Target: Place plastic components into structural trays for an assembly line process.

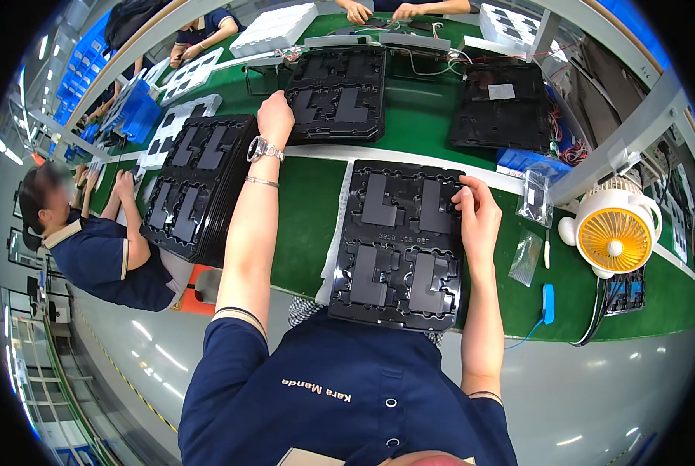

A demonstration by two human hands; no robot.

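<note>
A black moulded tray is lying just left of the right hand, its near end reaching toward the person's shirt; it is carrying four dark flat pieces. The right hand is bending its fingers narrowly at the tray's right rim; I cannot tell whether they are pinching or merely resting. The tray is looking like thin, light plastic, probably flexing and a little slippery, so opposite rims would be offering the best hold, kept level for the loose-looking pieces. The left hand is curling at the left edge of a far tray stack, its fingertips hiding, so its grip is unclear. Another tray stack is standing left of that hand's forearm. Beyond the right hand, a plastic bag and a fan are sitting on the green counter.
</note>
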